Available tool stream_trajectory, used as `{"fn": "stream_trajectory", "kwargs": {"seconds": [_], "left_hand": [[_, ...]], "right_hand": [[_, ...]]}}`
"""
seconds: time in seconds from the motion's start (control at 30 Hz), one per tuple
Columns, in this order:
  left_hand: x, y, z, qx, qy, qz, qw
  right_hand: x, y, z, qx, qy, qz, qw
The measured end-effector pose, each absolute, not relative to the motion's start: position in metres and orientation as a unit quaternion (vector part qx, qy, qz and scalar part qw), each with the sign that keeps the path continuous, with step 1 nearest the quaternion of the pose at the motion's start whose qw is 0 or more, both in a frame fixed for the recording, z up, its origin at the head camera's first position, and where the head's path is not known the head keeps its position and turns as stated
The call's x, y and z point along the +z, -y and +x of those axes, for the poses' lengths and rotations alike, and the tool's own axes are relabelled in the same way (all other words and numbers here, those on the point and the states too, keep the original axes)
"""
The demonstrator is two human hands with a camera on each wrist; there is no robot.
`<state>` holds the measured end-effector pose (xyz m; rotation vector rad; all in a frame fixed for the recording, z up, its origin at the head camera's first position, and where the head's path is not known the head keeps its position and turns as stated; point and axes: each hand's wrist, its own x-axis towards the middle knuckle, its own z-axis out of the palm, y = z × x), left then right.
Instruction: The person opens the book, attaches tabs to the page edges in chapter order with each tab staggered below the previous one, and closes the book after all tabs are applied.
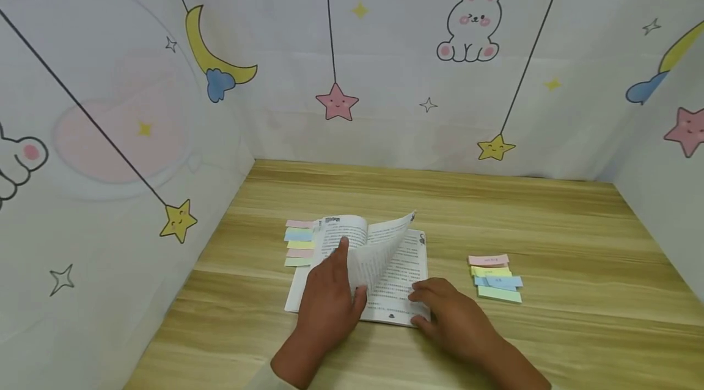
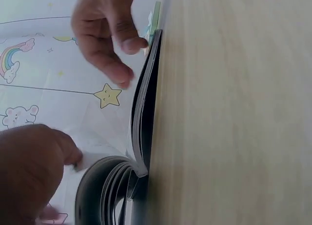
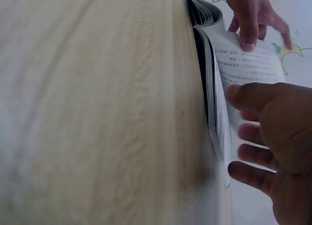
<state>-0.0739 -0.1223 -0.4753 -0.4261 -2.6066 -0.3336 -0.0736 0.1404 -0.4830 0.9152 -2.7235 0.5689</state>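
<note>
An open book [image 1: 404, 274] of printed text lies on the table, its left pages curling up toward the spine. One page [image 1: 382, 255] stands partly lifted over the right side. My left hand [image 1: 330, 295] rests on the left pages, index finger extended, with the thumb beside the lifted page's lower part. At the book's lower right edge is my right hand [image 1: 456, 316], fingers spread and loosely bent; in the right wrist view this hand [image 3: 278, 132] pinches nothing. Coloured sticky tabs [image 1: 299, 244] stick out past the book's left edge.
Several paper strips [image 1: 497, 282] in pink, yellow, blue and green lie in a stack right of the book. The wood-grain table [image 1: 577, 243] meets a white cartoon-printed curtain [image 1: 385, 139] at the back and sides.
</note>
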Motion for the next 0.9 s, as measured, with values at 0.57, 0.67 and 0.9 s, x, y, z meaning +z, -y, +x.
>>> {"fn": "stream_trajectory", "kwargs": {"seconds": [0.57,0.67,0.9], "left_hand": [[-0.4712,0.1239,-0.0683,-0.067,0.942,-0.320,0.073],[-0.4720,0.1233,-0.0684,-0.088,0.947,-0.304,0.050],[-0.4738,0.1218,-0.0703,-0.075,0.952,-0.293,0.040]], "right_hand": [[-0.4815,-0.1430,-0.0737,0.174,0.926,0.332,0.044],[-0.4819,-0.1430,-0.0739,0.180,0.920,0.339,0.075],[-0.4835,-0.1424,-0.0800,0.204,0.895,0.357,0.173]]}}
